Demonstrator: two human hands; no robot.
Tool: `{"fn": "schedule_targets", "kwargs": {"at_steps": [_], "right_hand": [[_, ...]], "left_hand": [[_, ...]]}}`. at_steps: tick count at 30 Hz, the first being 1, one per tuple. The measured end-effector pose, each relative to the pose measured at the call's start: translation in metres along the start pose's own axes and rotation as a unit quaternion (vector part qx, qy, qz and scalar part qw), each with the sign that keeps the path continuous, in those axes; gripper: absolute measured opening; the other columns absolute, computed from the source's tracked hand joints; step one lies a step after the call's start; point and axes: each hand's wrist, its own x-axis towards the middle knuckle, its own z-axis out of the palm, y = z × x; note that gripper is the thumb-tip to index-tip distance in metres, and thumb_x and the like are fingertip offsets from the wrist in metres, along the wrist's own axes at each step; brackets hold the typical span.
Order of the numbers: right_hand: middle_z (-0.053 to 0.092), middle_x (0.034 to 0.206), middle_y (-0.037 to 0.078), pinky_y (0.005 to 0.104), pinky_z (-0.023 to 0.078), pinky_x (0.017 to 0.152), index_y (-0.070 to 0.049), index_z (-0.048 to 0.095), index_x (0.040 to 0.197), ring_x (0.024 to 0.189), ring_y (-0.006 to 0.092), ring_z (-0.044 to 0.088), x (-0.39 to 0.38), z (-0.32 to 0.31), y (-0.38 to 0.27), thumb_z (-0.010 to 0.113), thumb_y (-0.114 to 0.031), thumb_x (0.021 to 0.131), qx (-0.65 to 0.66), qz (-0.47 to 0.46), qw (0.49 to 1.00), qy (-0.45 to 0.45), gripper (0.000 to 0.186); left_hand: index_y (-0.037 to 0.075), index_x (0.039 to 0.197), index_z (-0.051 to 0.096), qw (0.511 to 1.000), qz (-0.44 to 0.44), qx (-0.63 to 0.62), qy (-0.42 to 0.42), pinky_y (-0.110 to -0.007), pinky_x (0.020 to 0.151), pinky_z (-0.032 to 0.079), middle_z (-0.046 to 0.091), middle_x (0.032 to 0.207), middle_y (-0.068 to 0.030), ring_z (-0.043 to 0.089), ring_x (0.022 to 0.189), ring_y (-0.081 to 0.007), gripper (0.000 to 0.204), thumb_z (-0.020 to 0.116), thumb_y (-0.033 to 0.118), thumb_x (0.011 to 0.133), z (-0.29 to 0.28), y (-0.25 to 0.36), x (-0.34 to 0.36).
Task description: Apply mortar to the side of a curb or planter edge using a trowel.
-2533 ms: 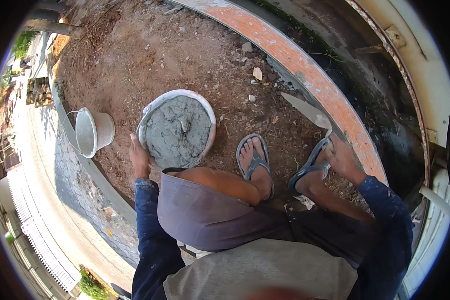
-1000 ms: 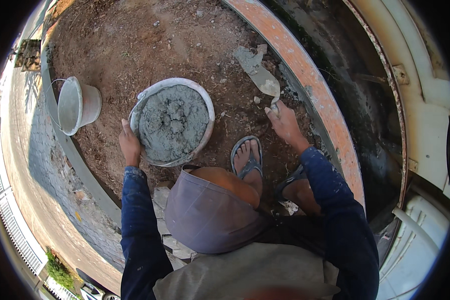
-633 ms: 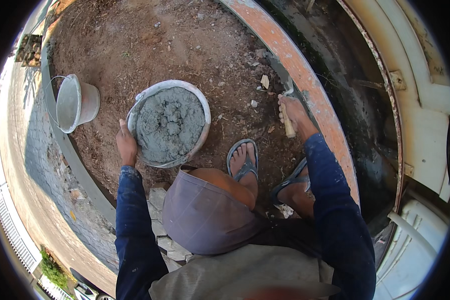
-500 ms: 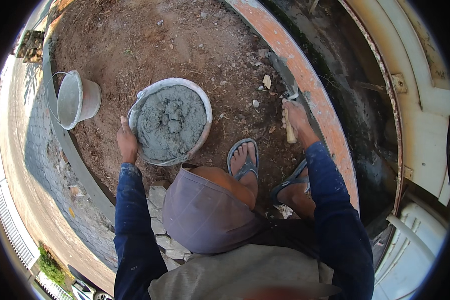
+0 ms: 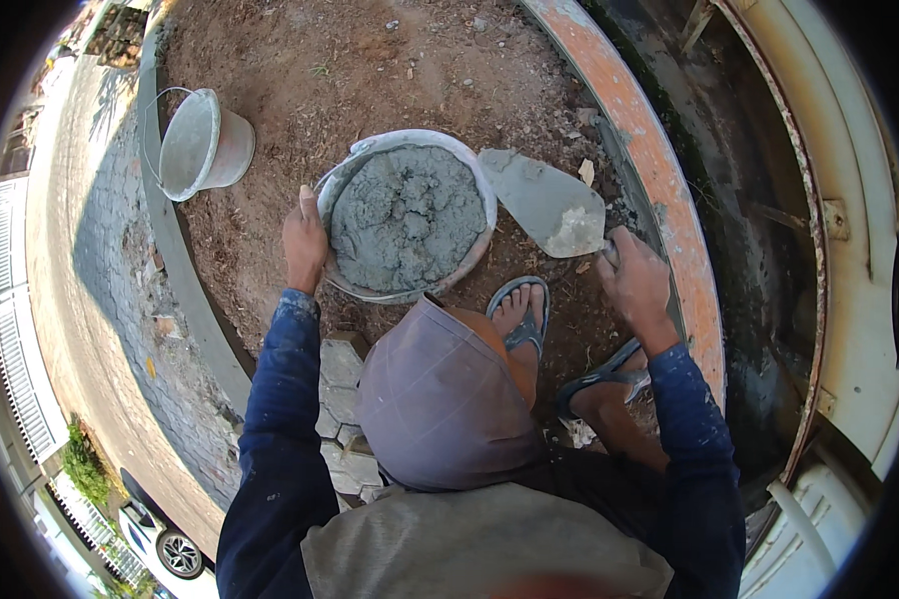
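A bucket point(image 5: 481, 240) full of wet grey mortar point(image 5: 407, 218) stands on the soil in front of me. My left hand point(image 5: 306, 240) is closed on its left rim, the thumb pointing up along it. Some of that hand's fingers are hidden. My right hand point(image 5: 635, 280) grips a trowel by its handle, which the hand mostly covers. The trowel's broad blade point(image 5: 544, 200) lies flat in view, smeared with mortar, its tip close to the bucket's right rim. I cannot tell whether the tip touches the bucket.
An empty pale bucket point(image 5: 232, 150) with a wire handle tilts at the left, beside a curved concrete kerb point(image 5: 185, 265). To the right runs a low wall with an orange top point(image 5: 684, 225). Paving blocks point(image 5: 342, 384) lie near my knee; my sandalled foot point(image 5: 521, 317) stands close to the mortar bucket.
My right hand has turned the trowel from beside the low wall, so its blade now reaches left to the bucket. My left hand stays on the bucket rim. The whole view has shifted.
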Motion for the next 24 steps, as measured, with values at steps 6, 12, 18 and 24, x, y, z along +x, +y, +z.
{"fn": "schedule_targets", "kwargs": {"at_steps": [6, 12, 18, 24], "right_hand": [[0.062, 0.083, 0.009, 0.0407, 0.051, 0.068, -0.009, 0.055, 0.092, 0.079, 0.029, 0.064, 0.047, -0.001, -0.021, 0.066, -0.019, 0.082, -0.124, -0.156, 0.98, 0.008, 0.017], [0.065, 0.085, 0.013, 0.0443, 0.051, 0.072, -0.008, 0.057, 0.094, 0.083, 0.0326, 0.066, 0.037, 0.039, -0.06, 0.066, -0.024, 0.082, -0.008, -0.149, 0.977, -0.153, 0.022], [0.066, 0.089, 0.018, 0.0511, 0.049, 0.073, -0.006, 0.057, 0.099, 0.087, 0.0387, 0.064, 0.02, 0.061, -0.074, 0.066, -0.026, 0.082, 0.107, -0.103, 0.954, -0.262, 0.027], [0.066, 0.092, 0.017, 0.0505, 0.05, 0.073, -0.007, 0.056, 0.1, 0.086, 0.0389, 0.064, -0.002, 0.065, -0.068, 0.064, -0.026, 0.082, 0.147, -0.103, 0.973, -0.143, 0.027]], "left_hand": [[-0.009, 0.096, 0.063, 0.994, 0.104, -0.033, -0.024, -0.044, 0.073, 0.046, 0.062, 0.081, -0.0283, 0.061, 0.076, -0.0388, 0.064, 0.034, 0.048, 0.103, 0.003, 0.071, -0.051], [-0.009, 0.09, 0.061, 0.993, 0.096, -0.073, -0.015, -0.043, 0.07, 0.045, 0.06, 0.075, -0.0247, 0.057, 0.069, -0.0337, 0.065, 0.034, 0.048, 0.103, 0.013, 0.08, -0.06], [-0.008, 0.081, 0.056, 0.992, 0.071, -0.105, -0.024, -0.041, 0.063, 0.041, 0.053, 0.066, -0.0152, 0.047, 0.062, -0.0238, 0.065, 0.035, 0.049, 0.103, 0.013, 0.07, -0.054], [-0.007, 0.079, 0.055, 0.987, 0.046, -0.151, -0.036, -0.038, 0.061, 0.04, 0.05, 0.066, -0.0084, 0.044, 0.065, -0.0166, 0.063, 0.036, 0.047, 0.104, 0.008, 0.048, -0.037]]}}
